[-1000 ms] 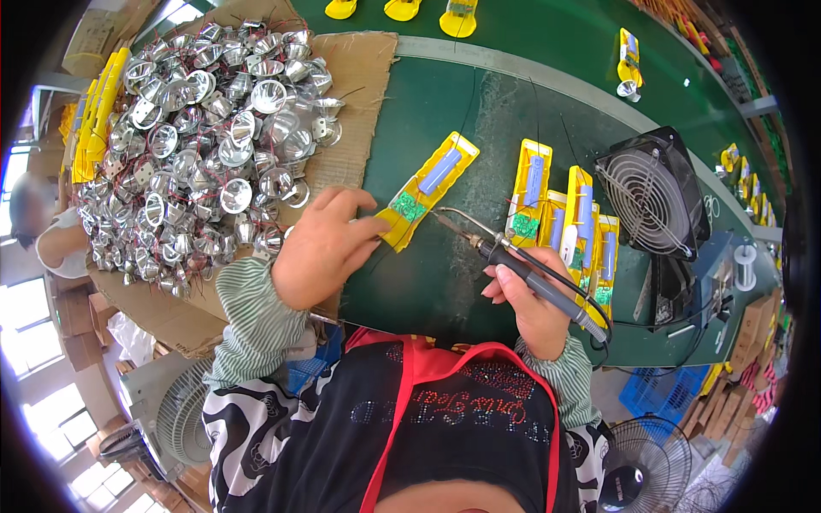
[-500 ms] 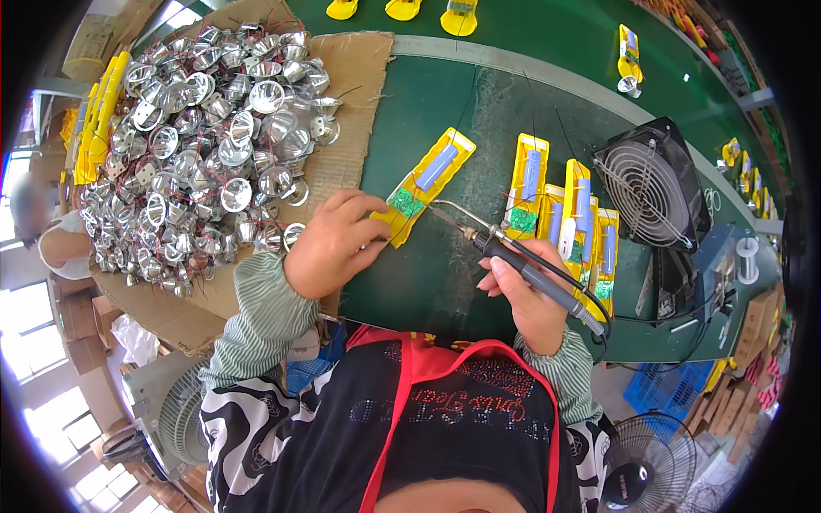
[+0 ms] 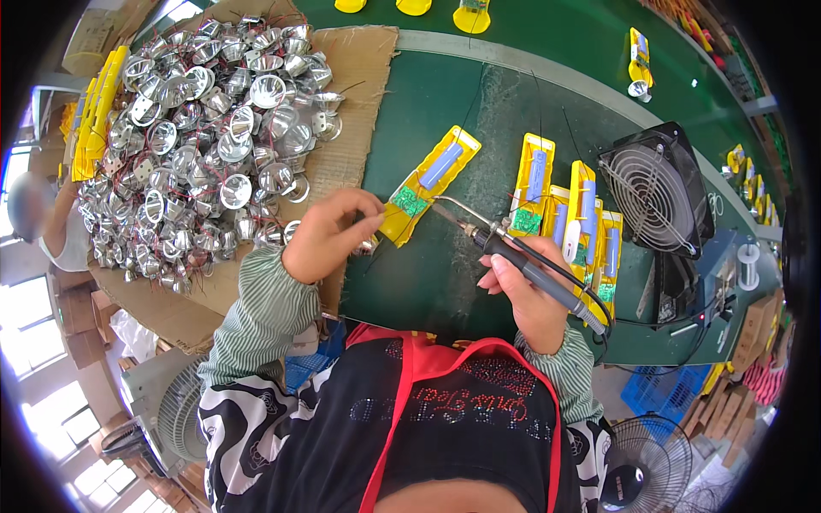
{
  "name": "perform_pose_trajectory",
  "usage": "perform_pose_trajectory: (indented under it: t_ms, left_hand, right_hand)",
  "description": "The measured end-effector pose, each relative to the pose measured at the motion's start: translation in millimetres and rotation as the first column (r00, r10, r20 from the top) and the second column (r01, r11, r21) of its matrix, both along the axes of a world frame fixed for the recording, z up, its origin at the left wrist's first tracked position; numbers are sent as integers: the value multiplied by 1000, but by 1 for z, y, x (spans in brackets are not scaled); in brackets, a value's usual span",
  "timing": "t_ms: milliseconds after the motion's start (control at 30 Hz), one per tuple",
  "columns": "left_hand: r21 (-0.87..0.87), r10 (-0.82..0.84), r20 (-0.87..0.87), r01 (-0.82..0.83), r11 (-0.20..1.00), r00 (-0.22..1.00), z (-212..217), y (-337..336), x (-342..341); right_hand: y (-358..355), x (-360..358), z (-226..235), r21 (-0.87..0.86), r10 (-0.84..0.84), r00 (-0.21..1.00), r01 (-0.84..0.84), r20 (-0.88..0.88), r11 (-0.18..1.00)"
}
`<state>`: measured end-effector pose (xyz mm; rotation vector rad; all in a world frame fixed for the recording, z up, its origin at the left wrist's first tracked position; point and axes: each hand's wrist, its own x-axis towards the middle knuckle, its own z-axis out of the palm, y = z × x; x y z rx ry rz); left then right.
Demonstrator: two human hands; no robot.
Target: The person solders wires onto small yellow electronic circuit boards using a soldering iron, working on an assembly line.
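My right hand grips a soldering iron with a black and grey handle. Alongside its tip runs a bent metal tube, joined to a black cable. That tip points at the green circuit board in a yellow plastic housing, which also carries a blue cylindrical battery. At the housing's lower left edge is my left hand, thumb and fingers pinched together; what they hold, if anything, is too small to make out. A shiny reflector shows partly below that hand.
A big heap of silver reflectors with red wires covers cardboard at left. Several yellow housings with batteries lie at right, beside a black fan. More housings lie on the green strip beyond. Another person is at far left.
My left hand has drawn slightly back left from the circuit board, its fingers closing to a pinch. A reflector now shows below it. The soldering iron has hardly moved.
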<state>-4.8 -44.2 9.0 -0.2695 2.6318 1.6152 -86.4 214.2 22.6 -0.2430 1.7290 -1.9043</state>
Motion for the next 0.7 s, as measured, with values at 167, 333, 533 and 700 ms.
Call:
perform_pose_trajectory:
  t_ms: [167, 333, 533, 700]
  left_hand:
    - [260, 279, 226, -334, 906, 933, -8, 13, -8]
    - [-366, 178, 150, -113, 924, 973, -1, 21, -15]
    - [-426, 71, -111, -112, 898, 991, -10, 19, -18]
    - [-380, 68, -76, -92, 920, 995, -12, 17, -20]
  right_hand:
    - [-6, 0, -3, 21, 65, 998, -65, -17, 998]
    - [-12, -1, -11, 11, 64, 998, -64, 2, 998]
    - [-19, -2, -14, -3, 54, 995, -54, 89, 999]
    - [-20, -5, -19, 15, 94, 994, -95, 62, 995]
